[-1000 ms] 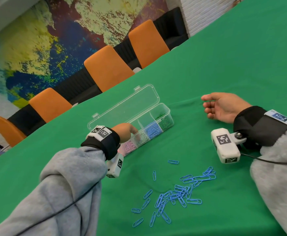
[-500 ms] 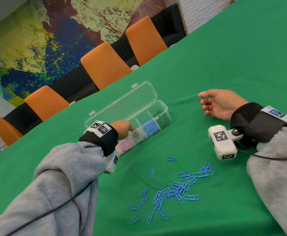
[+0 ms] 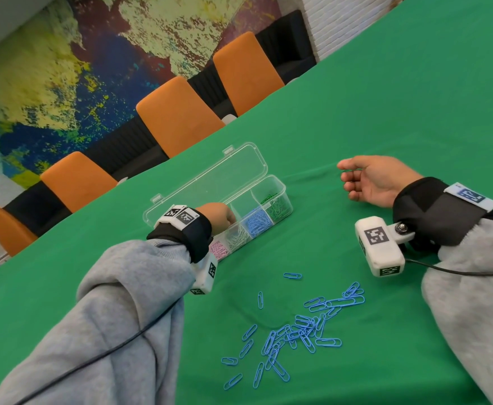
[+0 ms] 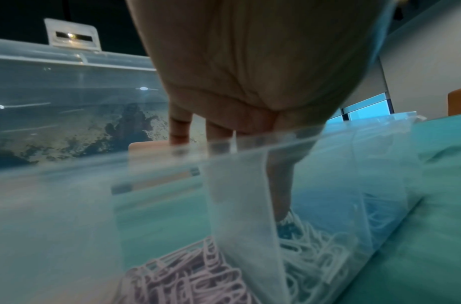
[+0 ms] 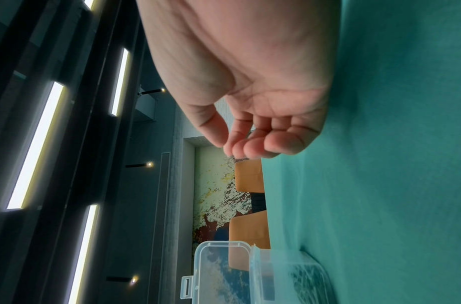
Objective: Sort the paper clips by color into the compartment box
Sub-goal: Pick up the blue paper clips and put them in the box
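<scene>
blue clips (image 3: 295,334) between hands, left hand (image 3: 217,215) in box (image 3: 280,190)

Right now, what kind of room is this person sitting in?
Probably a meeting room or office lounge: a long table under green cloth, a row of orange chairs along its far side, and a large painted mural on the wall behind them.

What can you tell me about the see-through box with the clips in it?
The compartment box is a long, clear plastic case on the green table, its hinged lid flipped open behind it. Dividers split it into compartments holding pink, white, blue and green clips. The left hand reaches into it, a finger touching the white clips.
</scene>
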The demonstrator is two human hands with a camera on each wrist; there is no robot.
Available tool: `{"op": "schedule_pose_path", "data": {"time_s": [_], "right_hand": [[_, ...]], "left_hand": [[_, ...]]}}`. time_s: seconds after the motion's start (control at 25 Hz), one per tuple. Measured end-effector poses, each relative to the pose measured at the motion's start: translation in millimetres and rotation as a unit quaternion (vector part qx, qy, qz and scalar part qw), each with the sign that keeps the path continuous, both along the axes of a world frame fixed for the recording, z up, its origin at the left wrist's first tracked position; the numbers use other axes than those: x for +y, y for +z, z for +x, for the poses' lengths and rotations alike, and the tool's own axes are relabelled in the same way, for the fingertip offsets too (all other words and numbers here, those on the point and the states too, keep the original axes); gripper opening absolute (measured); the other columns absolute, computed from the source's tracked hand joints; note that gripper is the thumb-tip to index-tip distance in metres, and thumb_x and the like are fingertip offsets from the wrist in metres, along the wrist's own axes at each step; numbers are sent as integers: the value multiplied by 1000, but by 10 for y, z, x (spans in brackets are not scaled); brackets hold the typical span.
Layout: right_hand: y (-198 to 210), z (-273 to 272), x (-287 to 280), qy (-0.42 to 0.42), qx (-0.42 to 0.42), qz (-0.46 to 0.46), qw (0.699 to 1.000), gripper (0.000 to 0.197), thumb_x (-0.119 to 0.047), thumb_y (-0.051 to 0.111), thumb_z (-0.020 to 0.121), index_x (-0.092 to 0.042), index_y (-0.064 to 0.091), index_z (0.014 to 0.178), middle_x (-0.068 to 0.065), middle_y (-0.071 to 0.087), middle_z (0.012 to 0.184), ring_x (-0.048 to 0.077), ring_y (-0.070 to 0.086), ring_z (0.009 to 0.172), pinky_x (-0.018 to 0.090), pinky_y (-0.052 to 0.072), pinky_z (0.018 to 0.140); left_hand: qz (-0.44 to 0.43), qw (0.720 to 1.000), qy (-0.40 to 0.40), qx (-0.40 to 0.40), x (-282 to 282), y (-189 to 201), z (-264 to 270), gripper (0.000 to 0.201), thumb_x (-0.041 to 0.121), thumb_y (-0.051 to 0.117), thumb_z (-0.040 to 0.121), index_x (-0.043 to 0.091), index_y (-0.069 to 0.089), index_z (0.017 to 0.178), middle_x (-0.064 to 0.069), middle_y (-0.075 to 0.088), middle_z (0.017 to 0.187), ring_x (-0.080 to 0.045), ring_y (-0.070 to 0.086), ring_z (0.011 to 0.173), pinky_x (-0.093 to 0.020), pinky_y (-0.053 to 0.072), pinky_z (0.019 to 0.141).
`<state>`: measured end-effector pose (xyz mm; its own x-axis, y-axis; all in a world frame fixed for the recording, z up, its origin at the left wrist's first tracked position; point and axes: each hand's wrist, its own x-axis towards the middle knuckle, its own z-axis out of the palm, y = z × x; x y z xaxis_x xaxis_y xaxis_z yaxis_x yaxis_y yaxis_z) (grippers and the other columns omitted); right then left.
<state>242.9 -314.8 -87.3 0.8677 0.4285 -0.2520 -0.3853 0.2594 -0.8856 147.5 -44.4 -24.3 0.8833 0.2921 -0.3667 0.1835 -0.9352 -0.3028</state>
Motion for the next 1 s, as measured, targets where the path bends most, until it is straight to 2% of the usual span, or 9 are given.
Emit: {"op": "schedule_pose_path", "data": {"time_s": [0.12, 0.2, 0.32, 0.44, 0.52, 0.64, 0.76, 0.88, 1.0], "right_hand": [[-5, -6, -2, -3, -10, -5, 1000, 14, -14, 48, 94, -17, 54, 82, -1, 46, 65, 10, 42, 48, 14, 36, 38], [-1, -13, 3, -5, -19, -11, 1000, 13, -12, 49, 93, -17, 53, 82, 0, 46, 65, 11, 42, 51, 15, 36, 38], [5, -22, 4, -4, -25, -14, 1000, 13, -10, 49, 93, -17, 53, 83, 0, 46, 65, 11, 41, 52, 15, 35, 38], [0, -22, 1, -5, -29, -18, 999, 15, -8, 47, 93, -17, 53, 83, 0, 47, 65, 11, 42, 52, 14, 35, 38], [-2, -22, -1, -7, -32, -21, 999, 15, -7, 47, 93, -17, 53, 83, 0, 47, 65, 11, 42, 51, 14, 36, 38], [2, -22, -1, -6, -33, -28, 999, 17, -7, 47, 93, -18, 53, 82, -1, 47, 65, 9, 43, 48, 14, 36, 38], [-20, -27, 6, -6, -32, -33, 999, 17, -7, 48, 92, -19, 52, 81, -1, 46, 65, 7, 44, 42, 13, 36, 38], [-24, -27, 6, -3, -32, -37, 999, 17, -7, 49, 92, -19, 52, 80, -1, 46, 65, 7, 44, 42, 13, 36, 38], [-20, -35, 11, -2, -30, -38, 999, 17, -7, 48, 92, -19, 52, 80, -1, 46, 65, 8, 43, 45, 14, 36, 38]], "left_hand": [[13, 1000, 4, -8, -16, -24, 58, 30, 5, 45, 94, 6, 64, 116, -10, 64, 118, -27, 59, 103, -29, 43, 87], [19, 1000, 11, -12, 28, -39, 74, 28, 7, 46, 95, 6, 64, 117, -10, 64, 118, -26, 60, 106, -29, 43, 86], [40, 999, 5, -9, 73, -52, 100, 27, 11, 50, 95, 10, 65, 117, -7, 65, 116, -25, 61, 102, -28, 45, 83], [67, 998, -8, 5, 61, -60, 144, 26, 13, 49, 95, 8, 65, 115, -9, 66, 111, -27, 62, 99, -29, 46, 81], [77, 997, -12, 13, 61, -64, 155, 24, 15, 51, 95, 8, 66, 111, -9, 64, 101, -27, 61, 90, -29, 45, 76], [76, 997, -9, 22, 88, -66, 147, 20, 25, 58, 93, 12, 68, 104, -2, 57, 86, -22, 52, 75, -26, 40, 70], [83, 996, -9, 33, 73, -76, 170, 21, 26, 62, 90, 11, 68, 105, -2, 55, 83, -23, 51, 76, -26, 40, 70], [77, 997, -5, 28, 69, -89, 162, 14, 26, 63, 89, 15, 69, 94, -1, 54, 76, -24, 53, 75, -26, 43, 72], [89, 996, -6, 26, 80, -108, 138, 17, 22, 56, 93, 15, 69, 102, 0, 55, 81, -24, 55, 81, -33, 43, 88]]}}
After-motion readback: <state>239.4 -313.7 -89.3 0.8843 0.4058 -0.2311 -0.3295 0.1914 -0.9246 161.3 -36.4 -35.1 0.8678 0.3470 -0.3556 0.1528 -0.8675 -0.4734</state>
